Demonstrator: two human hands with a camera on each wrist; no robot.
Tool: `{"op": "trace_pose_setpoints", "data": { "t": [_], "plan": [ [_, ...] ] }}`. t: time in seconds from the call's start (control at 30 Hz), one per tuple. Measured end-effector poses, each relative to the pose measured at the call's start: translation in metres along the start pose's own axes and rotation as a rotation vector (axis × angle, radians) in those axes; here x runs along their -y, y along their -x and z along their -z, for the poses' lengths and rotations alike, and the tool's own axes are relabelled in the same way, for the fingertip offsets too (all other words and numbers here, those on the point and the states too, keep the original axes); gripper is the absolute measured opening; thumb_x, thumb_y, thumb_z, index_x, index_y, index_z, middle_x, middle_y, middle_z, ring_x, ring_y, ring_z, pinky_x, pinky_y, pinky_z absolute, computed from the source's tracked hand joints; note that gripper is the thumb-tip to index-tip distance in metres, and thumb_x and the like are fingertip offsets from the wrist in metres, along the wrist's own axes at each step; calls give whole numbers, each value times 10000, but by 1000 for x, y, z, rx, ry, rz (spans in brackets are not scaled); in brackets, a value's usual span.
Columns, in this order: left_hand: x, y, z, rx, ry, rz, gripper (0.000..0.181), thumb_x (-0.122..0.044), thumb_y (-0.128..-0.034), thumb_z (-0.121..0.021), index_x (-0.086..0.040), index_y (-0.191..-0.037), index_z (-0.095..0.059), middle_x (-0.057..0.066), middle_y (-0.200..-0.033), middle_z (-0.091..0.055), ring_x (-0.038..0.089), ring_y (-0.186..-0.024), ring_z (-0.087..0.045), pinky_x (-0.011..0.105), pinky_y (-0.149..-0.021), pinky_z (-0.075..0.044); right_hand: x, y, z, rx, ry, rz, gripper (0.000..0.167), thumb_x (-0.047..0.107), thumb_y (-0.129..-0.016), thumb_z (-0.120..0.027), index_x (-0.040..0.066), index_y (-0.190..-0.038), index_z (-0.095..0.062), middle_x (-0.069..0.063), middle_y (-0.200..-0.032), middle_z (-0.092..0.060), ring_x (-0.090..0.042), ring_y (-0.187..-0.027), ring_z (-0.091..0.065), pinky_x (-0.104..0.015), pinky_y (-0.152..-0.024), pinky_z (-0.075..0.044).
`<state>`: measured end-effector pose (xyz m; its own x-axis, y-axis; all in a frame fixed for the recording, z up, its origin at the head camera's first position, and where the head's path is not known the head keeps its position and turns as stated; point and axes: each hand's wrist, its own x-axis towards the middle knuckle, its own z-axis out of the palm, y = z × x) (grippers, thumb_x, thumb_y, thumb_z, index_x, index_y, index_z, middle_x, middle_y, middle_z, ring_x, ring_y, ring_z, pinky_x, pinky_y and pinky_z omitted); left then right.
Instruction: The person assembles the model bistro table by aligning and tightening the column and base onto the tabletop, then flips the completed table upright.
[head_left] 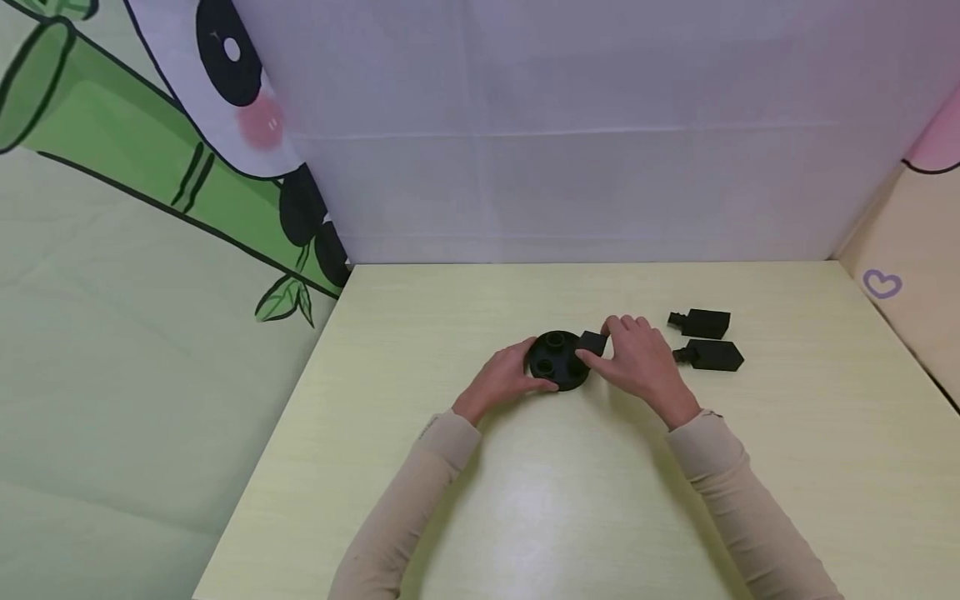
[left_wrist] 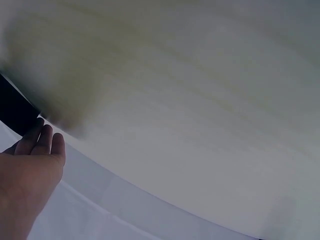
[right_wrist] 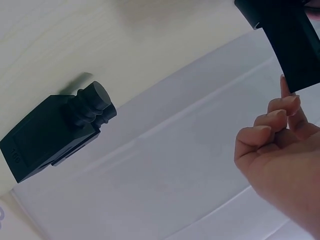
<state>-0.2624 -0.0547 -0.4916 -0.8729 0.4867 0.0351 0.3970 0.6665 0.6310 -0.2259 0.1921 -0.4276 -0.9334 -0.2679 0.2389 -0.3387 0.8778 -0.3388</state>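
A round black base (head_left: 563,360) with ring-shaped sockets sits low over the table in the head view. My left hand (head_left: 504,373) grips its left edge between thumb and fingers. At the base's right side, my right hand (head_left: 641,357) pinches a black rectangular block (head_left: 592,342); its lower end meets the base, but whether it is seated cannot be seen. The right wrist view shows this held block (right_wrist: 296,47) standing out above the fingertips. In the left wrist view, a dark edge of the base (left_wrist: 16,107) touches the fingers.
Right of the right hand lie two more black blocks, a farther one (head_left: 707,323) and a nearer one (head_left: 716,356), with ribbed necks pointing left. They rest on the pale wooden table (head_left: 525,500). A lilac cloth wall (head_left: 585,183) rises behind its back edge.
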Motion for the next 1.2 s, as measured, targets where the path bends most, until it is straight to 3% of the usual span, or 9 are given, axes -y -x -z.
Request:
{"op": "trace_pose_setpoints", "data": {
  "t": [0.4,0.53,0.67,0.77,0.9,0.97,1.1,1.2],
  "plan": [
    [-5,-12,-3,-16,2,22,774,-424,-845,-873,-87,-1455,-537,74,-1395,-619,230,-1273,-579,391,-1078,-450,-13,-9,0,-32,14,40,507,451,-933,-749,-35,-1024,-637,-141,-848,-598,-389,-848,-560,-501,-732,-468],
    [-5,-15,-3,-25,7,25,774,-426,-843,-875,-90,-1455,-540,75,-1395,-620,237,-1273,-580,400,-1078,-450,-19,-12,-1,-39,-11,28,557,494,-957,-705,-48,-1074,-652,-199,-939,-647,-438,-930,-583,-546,-799,-472],
    [-7,-20,-3,-29,10,28,774,-431,-837,-878,-100,-1452,-544,66,-1387,-624,231,-1269,-581,399,-1072,-454,-37,-12,2,-40,-120,-59,604,524,-1043,-555,-56,-1196,-624,-229,-1013,-632,-465,-1020,-547,-602,-915,-424],
    [-8,-23,-4,-28,9,35,778,-435,-836,-878,-99,-1452,-543,65,-1389,-622,231,-1275,-577,398,-1073,-453,-60,-7,6,-96,-168,-138,575,474,-1085,-481,-68,-1246,-589,-249,-1018,-571,-480,-1051,-492,-626,-919,-390],
    [-10,-28,-5,-33,11,42,773,-427,-836,-880,-99,-1449,-543,62,-1386,-622,226,-1267,-577,393,-1071,-453,-96,2,14,-158,-174,-233,471,330,-1081,-507,-95,-1283,-540,-339,-1162,-479,-538,-1102,-394,-661,-877,-342],
    [-9,-24,-4,-25,12,31,767,-421,-835,-883,-104,-1446,-545,53,-1380,-625,217,-1255,-579,387,-1065,-455,-106,14,15,-160,-170,-304,457,267,-1062,-506,-108,-1321,-505,-379,-1244,-411,-560,-1115,-340,-674,-879,-310],
    [-5,-15,-3,-9,20,9,755,-411,-835,-885,-105,-1438,-549,47,-1369,-629,213,-1241,-581,388,-1060,-457,-123,37,17,-76,-167,-416,558,223,-1032,-437,-114,-1473,-381,-424,-1311,-304,-594,-1141,-251,-701,-891,-248],
    [-2,-8,-1,1,26,-1,751,-404,-833,-888,-102,-1434,-553,49,-1366,-630,219,-1241,-581,398,-1063,-456,-129,52,20,54,-159,-440,642,238,-1032,-373,-117,-1551,-248,-457,-1372,-240,-635,-1177,-193,-733,-898,-206]
  ]
}}
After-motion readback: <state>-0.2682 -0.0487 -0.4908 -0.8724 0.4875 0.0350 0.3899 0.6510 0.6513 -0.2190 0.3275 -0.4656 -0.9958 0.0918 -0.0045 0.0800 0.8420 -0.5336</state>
